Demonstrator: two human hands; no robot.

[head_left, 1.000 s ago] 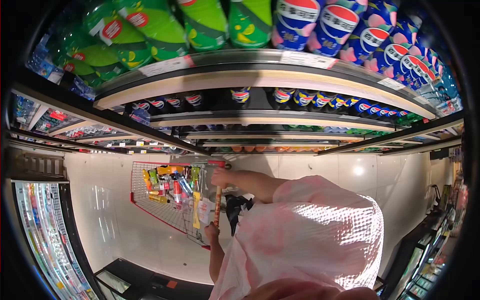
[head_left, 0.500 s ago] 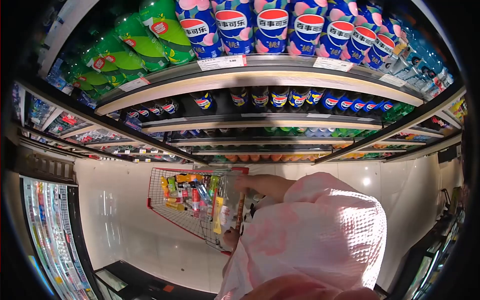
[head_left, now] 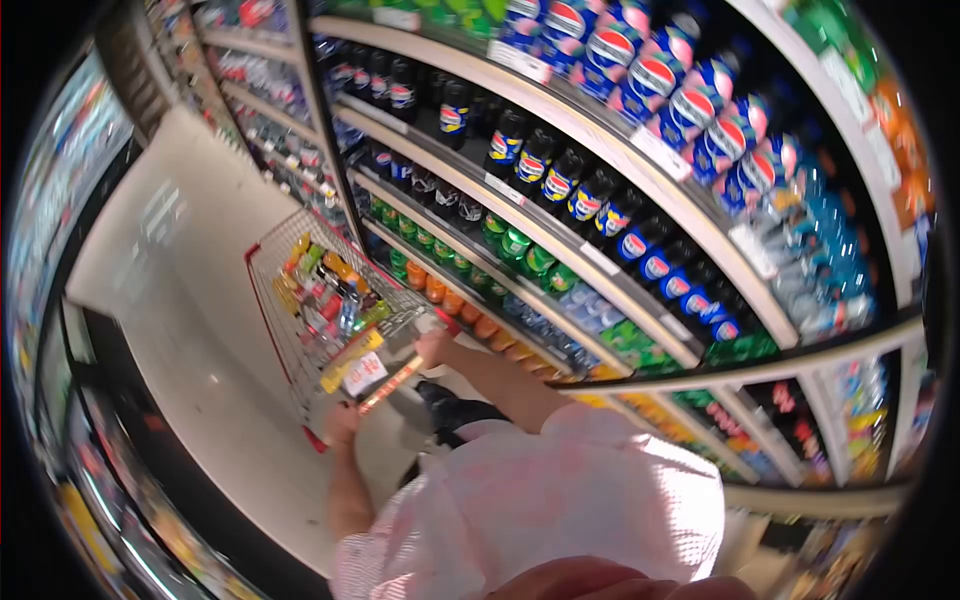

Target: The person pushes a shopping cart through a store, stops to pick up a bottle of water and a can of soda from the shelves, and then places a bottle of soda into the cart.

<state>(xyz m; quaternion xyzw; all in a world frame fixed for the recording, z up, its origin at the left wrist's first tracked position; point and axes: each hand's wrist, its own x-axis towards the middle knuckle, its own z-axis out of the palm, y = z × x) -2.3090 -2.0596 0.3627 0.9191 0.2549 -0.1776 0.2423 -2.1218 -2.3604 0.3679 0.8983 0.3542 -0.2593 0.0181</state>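
A wire shopping cart [head_left: 290, 375] with red corners stands ahead of me, holding several drink bottles and packages [head_left: 325, 290]. My left hand [head_left: 343, 420] is closed around the near end of the cart's handle [head_left: 392, 387]. On the handle's other end, beside the shelves, my right hand [head_left: 432, 348] is wrapped too. A yellow and white sign [head_left: 362, 372] sits at the cart's back, just in front of the handle. Motion blur smears the bottles' labels.
Shelves to the right carry dark cola bottles [head_left: 560, 180], pink-and-blue bottles [head_left: 650, 75], green bottles [head_left: 515, 243] and orange bottles [head_left: 455, 297]. A pale tiled floor [head_left: 190, 240] stretches ahead and left. Lit display cases [head_left: 60, 180] line the left side.
My view has turned, so the shelves now slant down to the right and the cart points up and left along the aisle. Both hands have stayed on the handle.
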